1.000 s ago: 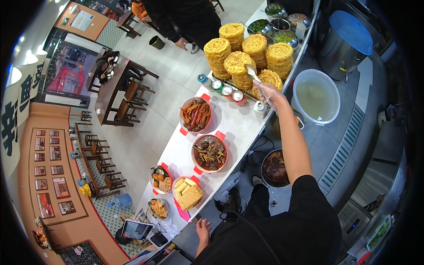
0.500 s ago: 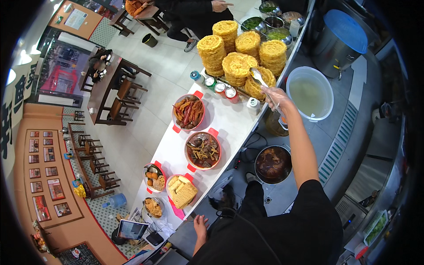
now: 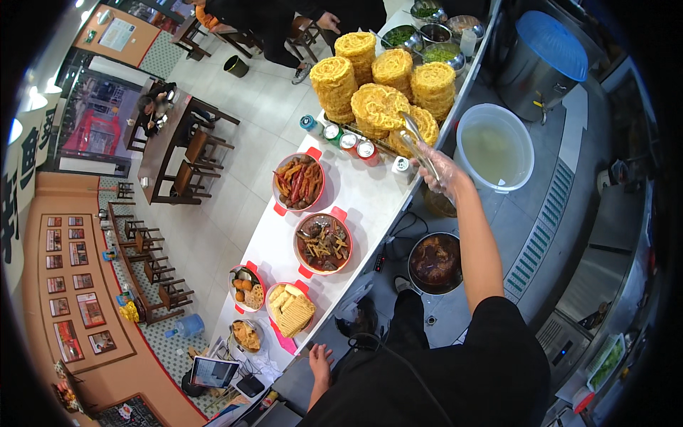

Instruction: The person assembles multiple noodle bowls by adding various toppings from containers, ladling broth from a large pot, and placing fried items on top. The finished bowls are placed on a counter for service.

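My right hand [image 3: 437,171], in a clear plastic glove, is closed around metal tongs [image 3: 411,127]. The tongs' tips meet the edge of a yellow fried noodle cake [image 3: 380,107] at the top of a front stack; whether they pinch it is hard to tell. Several more noodle stacks [image 3: 333,82] stand around it on the white counter. Low in the view, my left hand [image 3: 321,361] hangs by the counter's near edge, fingers apart, holding nothing.
Drink cans [image 3: 348,142] line the front of the stacks. Red-handled bowls of food [image 3: 324,242] stand along the counter [image 3: 265,235]. A white tub of cloudy liquid [image 3: 530,153] and a pot of dark broth [image 3: 455,274] are to the right. A person [image 3: 270,28] stands beyond the counter.
My right hand and the tongs have shifted slightly left and down in the view. The top noodle cake now looks more tilted. The person beyond the counter has lowered a hand.
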`<action>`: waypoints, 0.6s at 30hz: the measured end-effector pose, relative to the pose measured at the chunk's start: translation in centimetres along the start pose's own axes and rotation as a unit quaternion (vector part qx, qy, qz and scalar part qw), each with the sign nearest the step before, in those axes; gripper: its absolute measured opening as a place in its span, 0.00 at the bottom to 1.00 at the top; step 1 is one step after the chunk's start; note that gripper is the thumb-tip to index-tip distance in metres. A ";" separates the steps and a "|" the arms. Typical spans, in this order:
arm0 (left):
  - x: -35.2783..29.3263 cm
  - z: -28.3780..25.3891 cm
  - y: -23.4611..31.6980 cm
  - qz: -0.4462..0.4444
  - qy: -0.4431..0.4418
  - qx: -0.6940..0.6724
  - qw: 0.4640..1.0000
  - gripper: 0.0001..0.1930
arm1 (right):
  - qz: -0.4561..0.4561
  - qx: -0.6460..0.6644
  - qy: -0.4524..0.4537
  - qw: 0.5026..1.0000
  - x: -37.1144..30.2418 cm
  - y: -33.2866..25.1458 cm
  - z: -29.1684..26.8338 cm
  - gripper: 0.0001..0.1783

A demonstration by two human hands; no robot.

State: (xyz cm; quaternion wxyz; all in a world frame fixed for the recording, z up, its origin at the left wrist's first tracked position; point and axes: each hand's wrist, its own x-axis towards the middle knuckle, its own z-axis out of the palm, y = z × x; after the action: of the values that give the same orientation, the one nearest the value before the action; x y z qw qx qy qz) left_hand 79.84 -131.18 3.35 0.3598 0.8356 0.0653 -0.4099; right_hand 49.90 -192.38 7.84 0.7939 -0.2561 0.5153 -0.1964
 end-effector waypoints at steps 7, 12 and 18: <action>0.1 0.4 0.1 -0.007 -0.006 0.005 1.000 0.25 | 0.022 0.009 -0.023 0.999 0.8 -0.5 2.0 0.34; 0.3 0.2 0.5 -0.005 0.002 -0.006 1.000 0.24 | 0.049 -0.009 -0.005 0.999 1.8 -2.1 1.9 0.34; 0.4 0.0 -0.2 -0.009 0.002 -0.004 1.000 0.24 | 0.008 0.004 -0.004 1.000 1.8 -1.8 2.5 0.36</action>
State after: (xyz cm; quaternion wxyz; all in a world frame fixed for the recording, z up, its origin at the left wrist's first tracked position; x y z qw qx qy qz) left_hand 80.05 -131.06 2.92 0.3590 0.8342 0.0753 -0.4117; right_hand 52.84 -194.34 8.50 0.7984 -0.2496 0.5136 -0.1907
